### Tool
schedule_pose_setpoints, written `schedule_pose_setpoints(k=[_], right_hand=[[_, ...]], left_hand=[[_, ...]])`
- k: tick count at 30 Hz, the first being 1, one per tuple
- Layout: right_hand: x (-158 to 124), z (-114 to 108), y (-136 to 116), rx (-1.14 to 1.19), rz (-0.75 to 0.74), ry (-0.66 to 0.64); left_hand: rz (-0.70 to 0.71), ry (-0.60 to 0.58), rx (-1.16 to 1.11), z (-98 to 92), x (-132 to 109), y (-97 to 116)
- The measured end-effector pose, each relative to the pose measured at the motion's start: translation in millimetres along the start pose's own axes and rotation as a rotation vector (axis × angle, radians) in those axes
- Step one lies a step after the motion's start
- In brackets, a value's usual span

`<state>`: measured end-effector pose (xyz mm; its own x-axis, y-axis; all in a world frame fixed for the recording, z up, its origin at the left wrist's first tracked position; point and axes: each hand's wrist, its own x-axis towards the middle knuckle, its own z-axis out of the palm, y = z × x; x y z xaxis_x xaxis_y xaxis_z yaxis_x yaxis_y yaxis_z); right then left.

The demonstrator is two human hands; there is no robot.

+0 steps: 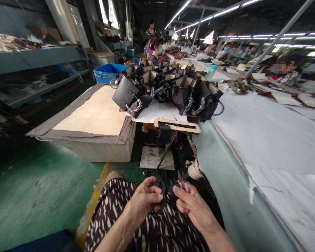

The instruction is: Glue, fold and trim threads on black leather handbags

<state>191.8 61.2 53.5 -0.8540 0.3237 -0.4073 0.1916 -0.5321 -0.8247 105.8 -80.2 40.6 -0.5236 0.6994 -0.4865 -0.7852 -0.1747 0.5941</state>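
Above my lap, a small black piece of soft material (170, 192) stretches between my two hands. My left hand (145, 199) pinches its left side between thumb and fingers. On the other side my right hand (190, 201) grips the piece with thumb and forefinger. Small scissors (182, 179) with pink handles are also tucked in my right hand, blades pointing up and away from me. The piece's exact kind cannot be made out against the dark patterned cloth on my lap.
Ahead, several black handbags (128, 92) crowd a stand. Nearer is a slotted wooden frame (177, 126) with black cloth hanging from it. A white bin (112, 150) under a padded board stands left; a long pale-covered table (273, 136) runs along the right. Other people work farther back.
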Motion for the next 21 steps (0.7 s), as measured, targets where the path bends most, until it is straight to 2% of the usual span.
schedule_pose_setpoints(k=[5,8,12,14,18,21], right_hand=[[-3,6,-2,-0.058,-0.016,-0.052],[-3,8,1,-0.107,-0.019,-0.083],[-5,7,3,-0.117,-0.008,-0.133],[-7,6,2,-0.100,0.007,-0.112],[-7,5,1,0.041,0.053,-0.026],[-5,9,-1,0.285,0.151,-0.076]], left_hand=[[-0.360,-0.218,-0.084,-2.1,1,-8],[-0.468,-0.282,-0.088,-2.2,2,-11],[-0.425,-0.255,-0.026,-0.8,0,-10],[-0.376,-0.239,-0.039,-1.2,-2,-7],[-0.269,-0.249,-0.291,-1.7,-4,3],[-0.267,-0.235,-0.525,5.8,-5,10]])
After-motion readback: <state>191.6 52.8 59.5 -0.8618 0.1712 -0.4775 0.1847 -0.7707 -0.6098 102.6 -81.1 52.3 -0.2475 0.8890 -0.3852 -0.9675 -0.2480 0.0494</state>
